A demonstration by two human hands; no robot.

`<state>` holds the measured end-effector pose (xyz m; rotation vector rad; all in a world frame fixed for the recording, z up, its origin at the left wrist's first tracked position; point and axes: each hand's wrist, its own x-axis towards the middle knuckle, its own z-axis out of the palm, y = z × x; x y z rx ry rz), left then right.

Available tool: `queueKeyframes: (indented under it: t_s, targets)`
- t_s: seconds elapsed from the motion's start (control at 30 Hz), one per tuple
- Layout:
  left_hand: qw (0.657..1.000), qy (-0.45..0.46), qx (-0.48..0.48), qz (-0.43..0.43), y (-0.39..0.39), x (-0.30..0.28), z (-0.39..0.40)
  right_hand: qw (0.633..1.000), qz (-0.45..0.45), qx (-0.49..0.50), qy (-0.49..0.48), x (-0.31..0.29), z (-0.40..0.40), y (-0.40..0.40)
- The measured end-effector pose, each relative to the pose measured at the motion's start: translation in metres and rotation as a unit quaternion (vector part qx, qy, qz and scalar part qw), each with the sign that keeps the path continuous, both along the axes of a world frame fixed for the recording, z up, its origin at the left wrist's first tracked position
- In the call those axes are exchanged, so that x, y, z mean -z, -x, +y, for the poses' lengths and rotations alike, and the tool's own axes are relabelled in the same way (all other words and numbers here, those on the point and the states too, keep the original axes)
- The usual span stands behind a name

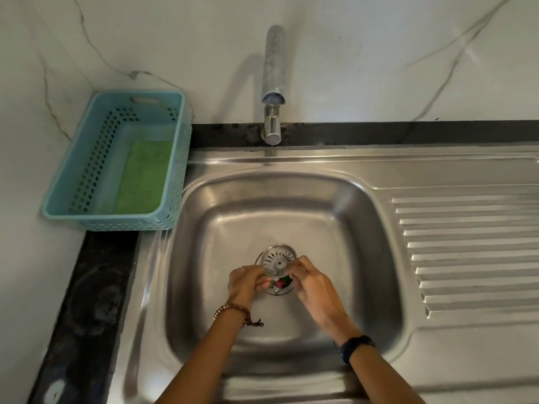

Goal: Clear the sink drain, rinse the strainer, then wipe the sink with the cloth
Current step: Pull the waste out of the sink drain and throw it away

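Note:
A round steel strainer is tilted up on edge over the drain in the middle of the steel sink. My left hand and my right hand both pinch its lower rim from either side. Under the lifted strainer, red, green and white scraps lie in the drain opening. A green cloth lies flat in a light blue basket at the sink's back left.
A chrome tap juts from the marble wall above the basin; no water runs. A ribbed drainboard fills the right side. A black counter strip runs along the left.

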<state>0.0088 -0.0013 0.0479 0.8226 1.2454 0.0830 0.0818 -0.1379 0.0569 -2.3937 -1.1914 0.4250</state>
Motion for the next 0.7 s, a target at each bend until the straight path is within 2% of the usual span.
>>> queueKeyframes:
  t_s: [0.1, 0.2, 0.3, 0.43, 0.53, 0.63, 0.7]
  targets:
    - [0.998, -0.065, 0.02, -0.013, -0.011, -0.018, -0.003, 0.98, 0.107, 0.121, -0.117, -0.014, -0.008, -0.003]
    - [0.985, -0.155, 0.066, -0.046, -0.023, -0.038, -0.013, 0.9, 0.223, 0.261, -0.268, -0.032, -0.016, -0.01]
    - [0.968, -0.214, 0.093, -0.096, -0.037, -0.062, -0.031, 0.832, 0.277, 0.344, -0.334, -0.051, -0.031, -0.028]
    - [0.952, -0.247, 0.113, -0.139, -0.071, -0.089, -0.061, 0.827, 0.267, 0.338, -0.362, -0.075, -0.067, -0.062]
    - [0.957, -0.209, 0.124, -0.156, -0.102, -0.103, -0.09, 0.833, 0.212, 0.334, -0.387, -0.09, -0.103, -0.086]
    - [0.973, -0.068, 0.106, -0.192, -0.134, -0.115, -0.119, 0.825, 0.192, 0.33, -0.418, -0.096, -0.136, -0.112]
    - [0.976, -0.009, 0.094, -0.199, -0.151, -0.119, -0.131, 0.832, 0.18, 0.322, -0.414, -0.094, -0.153, -0.128]
